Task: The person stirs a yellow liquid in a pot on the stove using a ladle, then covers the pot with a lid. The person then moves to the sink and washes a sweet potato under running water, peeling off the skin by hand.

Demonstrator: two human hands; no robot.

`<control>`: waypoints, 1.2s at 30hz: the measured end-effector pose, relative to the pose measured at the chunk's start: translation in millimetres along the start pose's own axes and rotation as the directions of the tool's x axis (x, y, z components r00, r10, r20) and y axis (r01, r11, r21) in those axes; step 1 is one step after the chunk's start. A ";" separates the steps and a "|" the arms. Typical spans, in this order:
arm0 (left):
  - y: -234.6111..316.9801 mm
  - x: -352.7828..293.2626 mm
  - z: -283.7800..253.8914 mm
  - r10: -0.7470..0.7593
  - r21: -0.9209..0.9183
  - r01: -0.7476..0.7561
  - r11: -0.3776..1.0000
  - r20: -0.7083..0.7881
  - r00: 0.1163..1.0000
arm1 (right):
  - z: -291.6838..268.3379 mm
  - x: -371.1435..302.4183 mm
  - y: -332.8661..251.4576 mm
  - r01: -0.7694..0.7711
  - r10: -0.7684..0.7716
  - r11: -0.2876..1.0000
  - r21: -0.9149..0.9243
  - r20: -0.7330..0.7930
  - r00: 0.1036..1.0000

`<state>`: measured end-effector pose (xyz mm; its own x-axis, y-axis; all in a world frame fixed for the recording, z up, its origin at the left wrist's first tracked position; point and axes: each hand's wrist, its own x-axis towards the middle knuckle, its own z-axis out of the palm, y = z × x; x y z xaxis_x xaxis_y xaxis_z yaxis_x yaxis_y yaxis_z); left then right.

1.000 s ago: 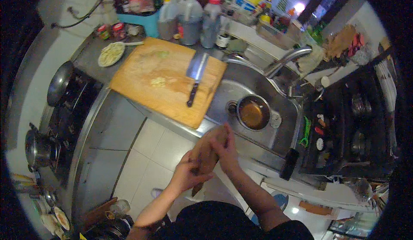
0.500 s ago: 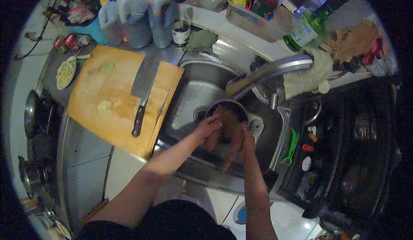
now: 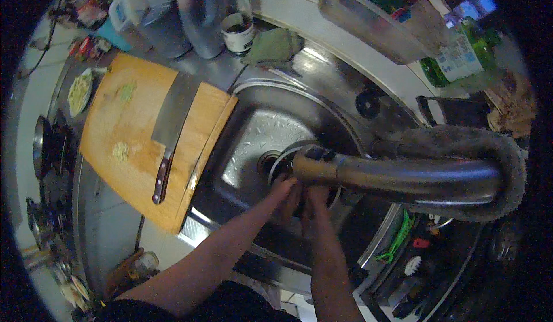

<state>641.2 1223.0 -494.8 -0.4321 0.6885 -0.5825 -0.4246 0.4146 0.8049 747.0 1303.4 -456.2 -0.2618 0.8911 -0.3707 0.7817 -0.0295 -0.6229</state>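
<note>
Both of my arms reach into the steel sink (image 3: 242,132), under the faucet spout. There, my left hand (image 3: 285,192) and my right hand (image 3: 314,201) are close together at the near side of a round, dark bowl or pot (image 3: 279,159). Fingers on both look curled in around something brownish and dim that I cannot make out. The thick metal faucet (image 3: 409,178) covers part of the bowl and of the fingertips.
Left of the sink lies a wooden cutting board (image 3: 138,120) with a cleaver (image 3: 173,120) and small chopped heaps. A plate of pale chopped food (image 3: 80,93) is beyond it. Large jugs (image 3: 155,16), a jar (image 3: 237,34), a green cloth (image 3: 273,48) and a green bottle (image 3: 461,54) line the back.
My view has moved closer to the faucet, which now looms larger and covers more of the bowl. My hands have drawn nearer each other, still over the bowl.
</note>
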 end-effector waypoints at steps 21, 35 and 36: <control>98.3 -34.1 -93.0 0.231 0.543 -0.171 0.822 -0.043 0.972 | 55.6 -15.0 -57.9 -0.462 0.195 0.478 0.747 0.423 0.885; 65.1 -63.6 -14.6 0.204 0.504 -0.059 0.862 -0.238 0.950 | 31.7 0.6 -88.5 -0.605 0.144 0.356 0.712 0.598 0.789; 74.8 -53.5 -19.4 -0.281 0.383 0.325 0.865 -0.167 0.945 | 27.2 -2.9 -104.0 -0.668 0.268 0.341 0.661 0.613 0.743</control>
<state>617.1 1205.6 -405.6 -0.4219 0.4344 -0.7958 -0.2026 0.8103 0.5498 651.1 1291.5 -409.1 -0.3317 0.3771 -0.8648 0.0669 -0.9049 -0.4203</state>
